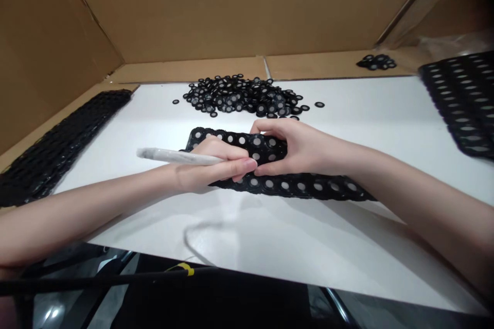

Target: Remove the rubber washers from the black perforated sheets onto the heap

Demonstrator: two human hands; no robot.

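A white pen-like tool [170, 156] lies across my left hand [216, 167], which is closed on it; the tool's tip is hidden by the fingers. In front of me on the white tabletop lies a long black dotted panel [285, 185], with rows of pale grey round spots. My right hand [303, 146] curves over this panel, thumb on the near side and fingers on the far side, gripping a part of it. The fingertips of both hands nearly meet above the panel. Part of the panel is hidden beneath both hands.
Behind the hands is a heap of small black rings with grey centres [239, 95]. A smaller cluster of rings [376, 61] sits at back right. Black stacked panels [65, 139] lie left, and a dotted panel [463, 103] right. Cardboard walls [247, 5] enclose the table [173, 221].
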